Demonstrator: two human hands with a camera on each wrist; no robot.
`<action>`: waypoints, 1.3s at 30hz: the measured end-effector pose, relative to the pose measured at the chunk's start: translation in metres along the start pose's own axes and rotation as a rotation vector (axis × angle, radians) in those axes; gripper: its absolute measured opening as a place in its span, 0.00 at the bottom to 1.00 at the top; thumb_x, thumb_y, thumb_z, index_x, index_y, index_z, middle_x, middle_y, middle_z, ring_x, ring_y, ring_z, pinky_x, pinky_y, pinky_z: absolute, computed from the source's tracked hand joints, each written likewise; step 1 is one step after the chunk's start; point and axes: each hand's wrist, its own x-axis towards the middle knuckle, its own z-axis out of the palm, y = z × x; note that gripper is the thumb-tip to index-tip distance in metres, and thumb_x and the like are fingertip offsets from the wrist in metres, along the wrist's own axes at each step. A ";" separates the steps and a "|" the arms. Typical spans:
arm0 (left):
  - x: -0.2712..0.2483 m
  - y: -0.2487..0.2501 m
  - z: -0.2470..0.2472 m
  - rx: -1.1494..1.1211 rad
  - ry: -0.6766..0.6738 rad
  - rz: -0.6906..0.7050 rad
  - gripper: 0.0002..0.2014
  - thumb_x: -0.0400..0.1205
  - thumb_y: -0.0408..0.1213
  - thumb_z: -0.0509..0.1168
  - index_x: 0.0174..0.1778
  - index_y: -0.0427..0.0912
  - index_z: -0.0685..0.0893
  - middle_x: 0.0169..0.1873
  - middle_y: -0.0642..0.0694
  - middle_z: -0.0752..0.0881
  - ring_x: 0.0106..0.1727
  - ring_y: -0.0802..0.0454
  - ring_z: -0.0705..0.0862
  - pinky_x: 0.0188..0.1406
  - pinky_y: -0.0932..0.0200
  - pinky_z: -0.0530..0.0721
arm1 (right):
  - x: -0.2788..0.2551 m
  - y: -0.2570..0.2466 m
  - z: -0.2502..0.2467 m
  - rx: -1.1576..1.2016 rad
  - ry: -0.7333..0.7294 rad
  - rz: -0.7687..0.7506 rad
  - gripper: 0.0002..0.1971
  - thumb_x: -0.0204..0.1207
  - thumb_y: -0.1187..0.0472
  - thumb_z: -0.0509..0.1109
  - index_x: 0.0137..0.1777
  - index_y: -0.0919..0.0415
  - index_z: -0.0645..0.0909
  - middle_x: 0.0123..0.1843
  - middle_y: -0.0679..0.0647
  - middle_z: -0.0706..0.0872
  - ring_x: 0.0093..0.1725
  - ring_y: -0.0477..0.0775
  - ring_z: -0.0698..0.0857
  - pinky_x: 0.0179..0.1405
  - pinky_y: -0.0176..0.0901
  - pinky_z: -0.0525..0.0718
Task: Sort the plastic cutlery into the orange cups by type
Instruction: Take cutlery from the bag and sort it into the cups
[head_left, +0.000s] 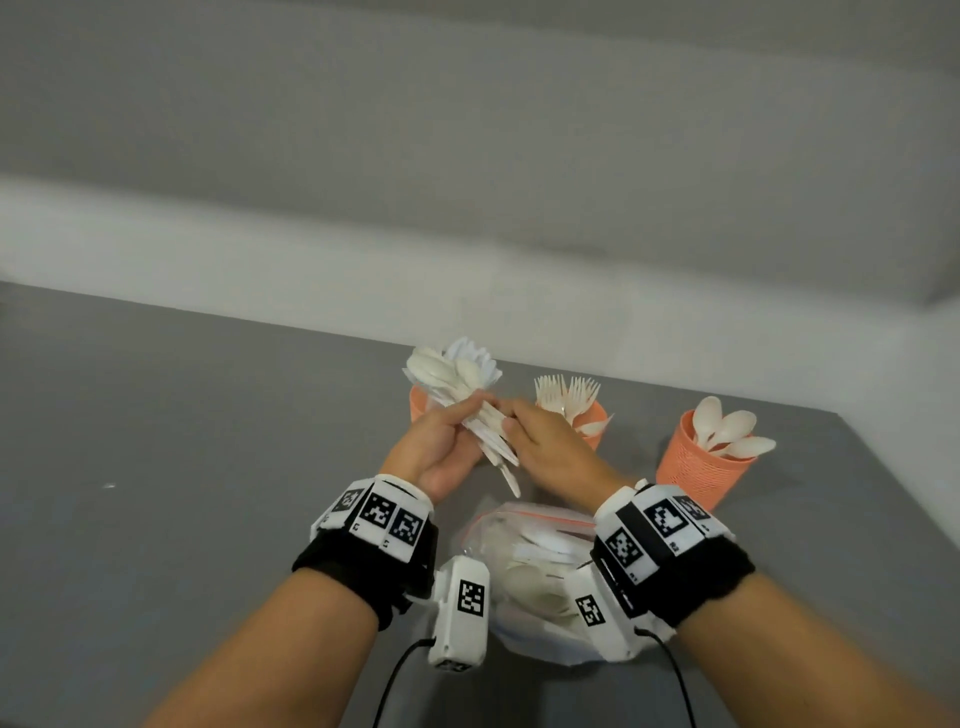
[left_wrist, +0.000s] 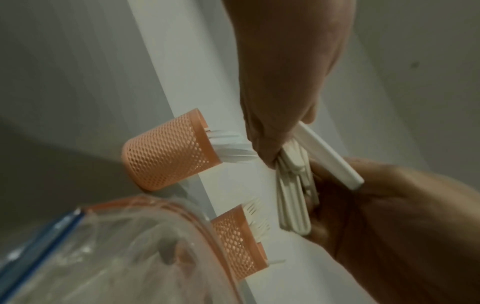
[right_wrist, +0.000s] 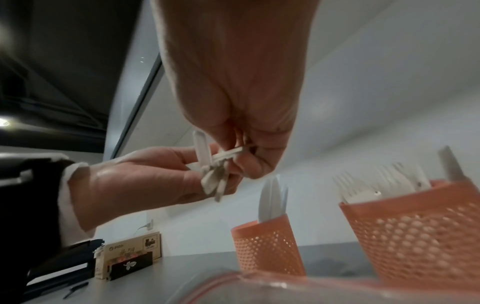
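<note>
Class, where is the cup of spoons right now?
In the head view, the spoon cup stands rightmost on the table, right of the fork cup.

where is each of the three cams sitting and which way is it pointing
Head: worn high, looking forward and down at the grey table; both forearms, left hand and right hand show.
Left wrist: looks along the left hand at the bundle of white plastic cutlery; both hands show.
Right wrist: low, looking up along the right hand; both hands show.
Shared: all three see the orange mesh cup of forks.
</note>
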 end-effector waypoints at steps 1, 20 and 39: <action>0.001 -0.002 0.001 0.020 0.014 0.003 0.10 0.78 0.36 0.62 0.52 0.37 0.79 0.46 0.40 0.82 0.45 0.46 0.85 0.44 0.49 0.87 | -0.002 0.002 -0.001 0.039 -0.018 0.012 0.14 0.85 0.66 0.53 0.65 0.65 0.74 0.45 0.44 0.78 0.39 0.39 0.75 0.36 0.21 0.70; 0.014 -0.008 0.010 0.096 0.091 0.149 0.14 0.84 0.37 0.60 0.65 0.40 0.75 0.42 0.40 0.83 0.42 0.46 0.85 0.35 0.54 0.87 | 0.002 -0.009 -0.001 -0.354 -0.073 -0.099 0.10 0.81 0.60 0.61 0.59 0.64 0.74 0.54 0.60 0.82 0.53 0.60 0.80 0.45 0.44 0.72; -0.001 0.025 -0.029 0.305 0.185 0.210 0.07 0.85 0.32 0.56 0.45 0.35 0.77 0.25 0.46 0.80 0.29 0.50 0.81 0.30 0.57 0.83 | 0.039 -0.011 -0.015 -0.043 -0.324 0.134 0.10 0.74 0.73 0.63 0.40 0.57 0.75 0.30 0.46 0.76 0.28 0.44 0.75 0.29 0.35 0.74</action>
